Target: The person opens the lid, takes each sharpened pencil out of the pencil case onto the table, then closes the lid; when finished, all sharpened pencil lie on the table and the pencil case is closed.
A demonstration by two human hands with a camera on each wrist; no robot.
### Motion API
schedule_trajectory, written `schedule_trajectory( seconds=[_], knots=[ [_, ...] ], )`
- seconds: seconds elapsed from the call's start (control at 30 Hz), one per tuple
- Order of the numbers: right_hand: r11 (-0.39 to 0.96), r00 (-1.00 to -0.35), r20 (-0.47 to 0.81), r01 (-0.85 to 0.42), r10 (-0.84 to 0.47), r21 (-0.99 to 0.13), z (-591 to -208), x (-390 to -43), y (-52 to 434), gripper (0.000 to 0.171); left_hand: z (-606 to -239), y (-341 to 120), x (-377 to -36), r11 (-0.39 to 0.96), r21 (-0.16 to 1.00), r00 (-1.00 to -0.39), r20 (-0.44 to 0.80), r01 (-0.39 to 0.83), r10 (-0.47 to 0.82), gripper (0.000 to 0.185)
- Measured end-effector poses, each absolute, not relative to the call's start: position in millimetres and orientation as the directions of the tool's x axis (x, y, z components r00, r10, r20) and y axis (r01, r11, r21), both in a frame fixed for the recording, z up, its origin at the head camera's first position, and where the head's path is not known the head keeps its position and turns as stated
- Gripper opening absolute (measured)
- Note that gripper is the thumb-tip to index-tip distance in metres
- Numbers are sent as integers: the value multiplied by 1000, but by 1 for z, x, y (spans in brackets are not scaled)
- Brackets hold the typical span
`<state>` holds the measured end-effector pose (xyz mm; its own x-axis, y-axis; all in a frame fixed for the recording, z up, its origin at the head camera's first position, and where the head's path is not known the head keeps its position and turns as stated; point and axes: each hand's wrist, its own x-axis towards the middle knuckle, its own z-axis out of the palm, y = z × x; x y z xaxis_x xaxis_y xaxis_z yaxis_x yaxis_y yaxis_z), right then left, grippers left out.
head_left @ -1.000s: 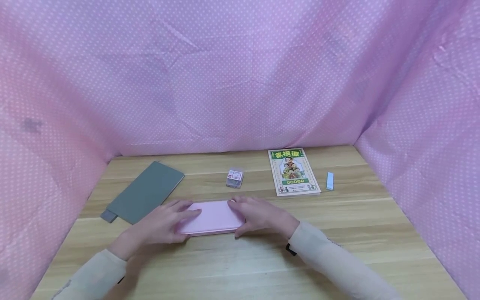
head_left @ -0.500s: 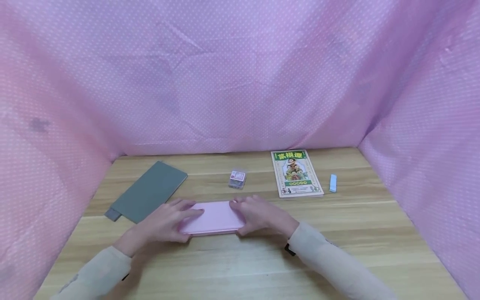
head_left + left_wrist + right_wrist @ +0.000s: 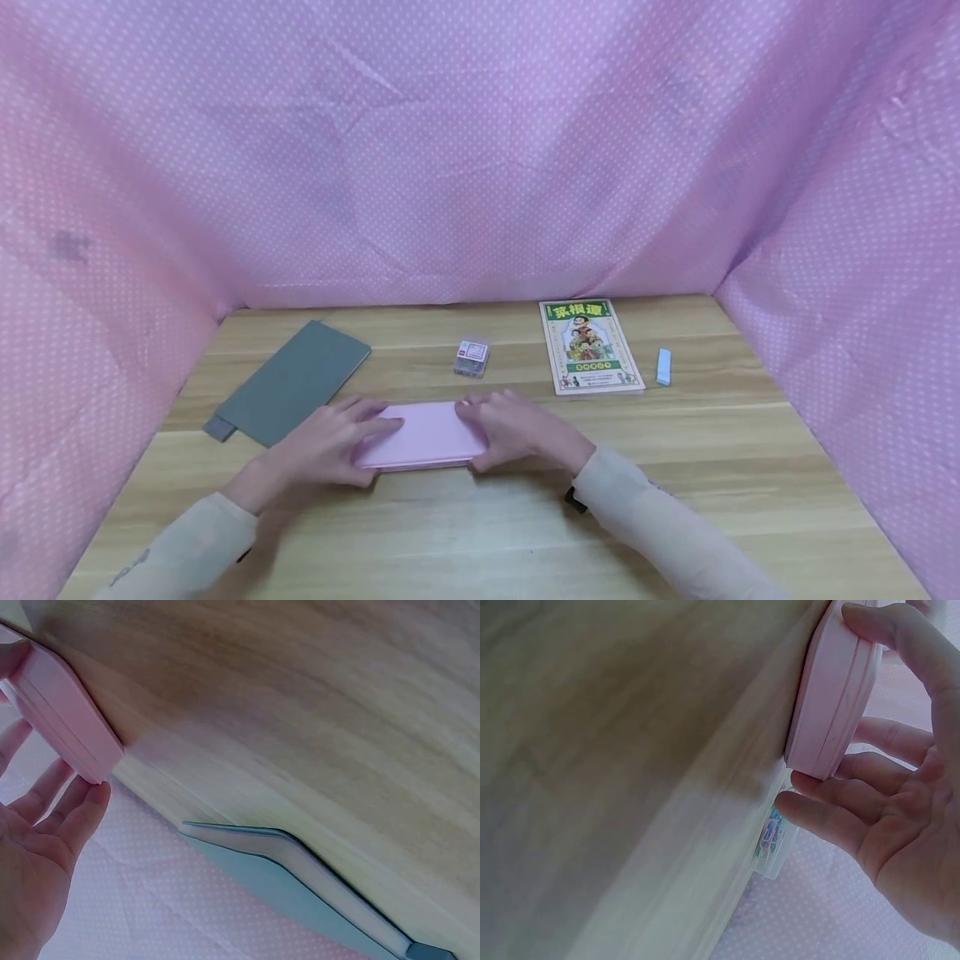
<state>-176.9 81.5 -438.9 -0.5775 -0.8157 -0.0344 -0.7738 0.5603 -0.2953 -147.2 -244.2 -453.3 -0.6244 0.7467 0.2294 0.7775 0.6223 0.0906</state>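
A flat pink case [image 3: 423,437] with rounded corners lies on the table in front of me. My left hand [image 3: 322,446] grips its left end, thumb at the near side and fingers spread over the top and far edge. At the opposite end, my right hand [image 3: 517,429] holds it the same way. In the left wrist view, the fingertips meet the corner of the pink case [image 3: 71,712]. A thin seam runs along the side of the case [image 3: 832,697] in the right wrist view, with the right thumb pressed on that side.
Left lies a dark green notebook [image 3: 300,383] with a small grey piece [image 3: 219,428] at its near corner. Beyond the case sits a small clear box of paper clips [image 3: 471,358]. An illustrated booklet [image 3: 588,346] and a light blue strip [image 3: 663,367] are at right. Pink dotted cloth [image 3: 480,167] surrounds the table.
Nearly everything keeps its place. The whole head view shifts slightly sideways and back; both hands stay on the pink case.
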Motion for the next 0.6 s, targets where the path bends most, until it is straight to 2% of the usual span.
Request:
schedule_trajectory(
  seconds=[0.3,0.6],
  knots=[
    [560,-575,-23,-786,-818,-262,-437,-181,80,70,-452,-245,-150,626,82,-625,244,775,742,71],
    [555,-576,-25,-775,-817,-302,-442,-179,82,74,-455,-246,-146,627,90,-628,235,774,742,72]
  ],
)
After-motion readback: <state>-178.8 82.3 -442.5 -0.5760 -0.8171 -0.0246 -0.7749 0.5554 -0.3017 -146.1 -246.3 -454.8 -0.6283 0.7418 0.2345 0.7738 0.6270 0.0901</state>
